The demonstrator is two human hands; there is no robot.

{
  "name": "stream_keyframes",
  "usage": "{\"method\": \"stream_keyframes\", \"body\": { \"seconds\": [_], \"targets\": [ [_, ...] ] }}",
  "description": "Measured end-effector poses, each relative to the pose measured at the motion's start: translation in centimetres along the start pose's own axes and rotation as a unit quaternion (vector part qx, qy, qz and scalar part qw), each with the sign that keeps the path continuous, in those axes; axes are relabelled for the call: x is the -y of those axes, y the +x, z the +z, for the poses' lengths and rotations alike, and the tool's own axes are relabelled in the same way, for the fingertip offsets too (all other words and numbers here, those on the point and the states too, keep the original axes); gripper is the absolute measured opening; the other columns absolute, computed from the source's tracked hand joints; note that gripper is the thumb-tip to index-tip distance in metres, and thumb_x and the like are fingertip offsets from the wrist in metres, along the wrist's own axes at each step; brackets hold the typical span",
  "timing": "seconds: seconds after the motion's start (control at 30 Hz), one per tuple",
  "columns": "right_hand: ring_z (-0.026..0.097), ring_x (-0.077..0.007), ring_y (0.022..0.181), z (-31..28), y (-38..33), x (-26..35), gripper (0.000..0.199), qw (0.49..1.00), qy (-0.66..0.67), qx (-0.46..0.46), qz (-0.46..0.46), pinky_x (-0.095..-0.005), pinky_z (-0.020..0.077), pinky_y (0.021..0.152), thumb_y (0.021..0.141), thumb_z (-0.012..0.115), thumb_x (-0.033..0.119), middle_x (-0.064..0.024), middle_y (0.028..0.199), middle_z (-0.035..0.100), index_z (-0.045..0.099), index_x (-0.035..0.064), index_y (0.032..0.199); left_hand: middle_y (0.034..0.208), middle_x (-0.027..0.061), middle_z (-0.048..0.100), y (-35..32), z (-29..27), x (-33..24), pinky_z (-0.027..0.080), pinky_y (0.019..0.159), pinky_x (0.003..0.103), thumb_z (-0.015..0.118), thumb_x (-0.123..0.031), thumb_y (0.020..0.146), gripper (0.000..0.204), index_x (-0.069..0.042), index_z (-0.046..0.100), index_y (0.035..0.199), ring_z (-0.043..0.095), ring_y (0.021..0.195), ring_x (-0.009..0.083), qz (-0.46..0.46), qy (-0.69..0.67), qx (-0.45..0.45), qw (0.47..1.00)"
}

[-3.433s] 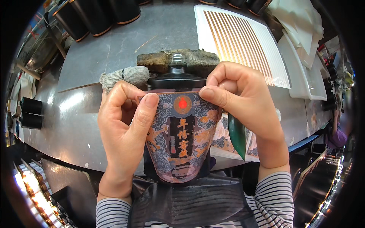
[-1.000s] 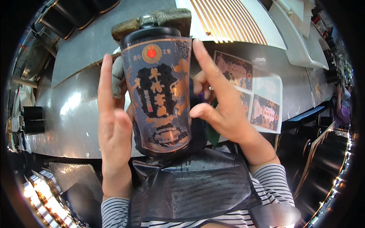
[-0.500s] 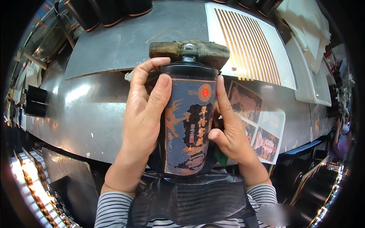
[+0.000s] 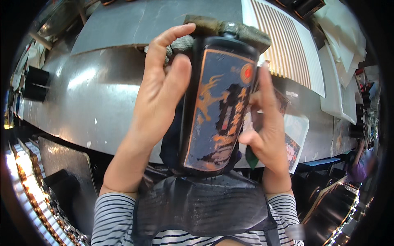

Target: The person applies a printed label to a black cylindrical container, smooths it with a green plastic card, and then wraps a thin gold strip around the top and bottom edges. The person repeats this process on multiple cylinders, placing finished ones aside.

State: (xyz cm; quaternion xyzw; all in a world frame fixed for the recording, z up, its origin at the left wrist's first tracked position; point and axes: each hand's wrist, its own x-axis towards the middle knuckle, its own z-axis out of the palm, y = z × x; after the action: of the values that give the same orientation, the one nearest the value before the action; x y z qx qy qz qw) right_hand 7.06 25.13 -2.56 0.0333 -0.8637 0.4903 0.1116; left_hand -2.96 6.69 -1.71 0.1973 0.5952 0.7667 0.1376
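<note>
A black cylindrical bottle (image 4: 217, 110) stands out in front of me, leaning slightly right at its far end. Its wet-looking blue-grey decal carries orange figures, dark patches and a red round mark. Beyond its far end lies a worn wooden block (image 4: 205, 25) with a metal fitting. My left hand (image 4: 160, 82) is open beside the bottle's left side, thumb raised off it and forefinger reaching near the block. On the right side, my right hand (image 4: 266, 123) has its fingers apart, blurred by motion. Its thumb is close to the bottle's edge; I cannot tell whether it touches.
Behind my left fingers lies a grey cloth (image 4: 182, 44). A metal table (image 4: 102, 106) carries a dark board (image 4: 135, 24), a white sheet with copper stripes (image 4: 283, 41) and printed decal sheets (image 4: 296, 123). At right stand a white tray (image 4: 336, 90) and, further off, another person (image 4: 360, 166).
My view has tilted, and the bottle and block appear higher and further right. My left thumb and right fingers have come away from the bottle's sides.
</note>
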Motion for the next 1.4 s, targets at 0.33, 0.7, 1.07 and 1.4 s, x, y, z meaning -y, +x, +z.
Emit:
{"method": "stream_keyframes", "body": {
  "seconds": [0.33, 0.7, 1.07, 1.4],
  "targets": [
    [0.052, -0.0197, 0.076, -0.2, -1.9, 1.8, 0.120, 0.997, -0.054, 0.043, -0.022, -0.0304, 0.0473, 0.073, 0.045, 0.076, 0.054, -0.0120, 0.134, 0.050, 0.029, 0.0073, 0.145, 0.154, 0.0134, 0.016, -3.4, -5.6, 1.7, 0.012, 0.114, 0.040, 0.082, -0.052, 0.053, 0.124, -0.004, 0.017, 0.147, 0.014, 0.142, 0.0263, 0.106, 0.188, 0.249, 0.944],
    [0.049, -0.0174, 0.070, 0.1, -2.2, 2.7, 0.120, 0.995, -0.093, 0.046, -0.001, -0.0271, 0.0456, 0.067, 0.044, 0.081, 0.047, -0.0104, 0.112, 0.060, 0.029, 0.0091, 0.145, 0.154, 0.0158, 0.013, -5.7, -3.7, 1.0, 0.011, 0.114, 0.039, 0.076, -0.058, 0.061, 0.121, -0.003, 0.012, 0.148, 0.013, 0.142, 0.0273, 0.059, 0.165, 0.208, 0.962],
    [0.055, -0.0102, 0.080, -8.2, 1.3, 2.8, 0.036, 0.963, 0.063, -0.229, 0.130, -0.0237, 0.0468, 0.071, 0.091, 0.060, 0.025, -0.0025, 0.091, 0.056, 0.057, -0.0009, 0.116, 0.152, 0.0216, 0.015, -7.5, -1.5, -1.0, 0.011, 0.114, 0.041, 0.087, -0.042, 0.049, 0.130, 0.003, 0.013, 0.146, 0.012, 0.142, 0.0317, 0.040, 0.295, 0.177, 0.938],
    [0.062, -0.0149, 0.072, -2.5, 6.8, 7.9, 0.020, 0.835, -0.452, -0.164, -0.270, -0.0236, 0.0467, 0.066, 0.075, 0.074, 0.016, -0.0040, 0.084, 0.068, 0.070, 0.0105, 0.094, 0.147, 0.0180, 0.029, -8.1, -1.3, -0.2, 0.020, 0.112, 0.036, 0.067, -0.020, 0.080, 0.082, 0.002, 0.022, 0.144, 0.031, 0.135, 0.0277, 0.013, 0.186, 0.121, 0.975]
  ]
}}
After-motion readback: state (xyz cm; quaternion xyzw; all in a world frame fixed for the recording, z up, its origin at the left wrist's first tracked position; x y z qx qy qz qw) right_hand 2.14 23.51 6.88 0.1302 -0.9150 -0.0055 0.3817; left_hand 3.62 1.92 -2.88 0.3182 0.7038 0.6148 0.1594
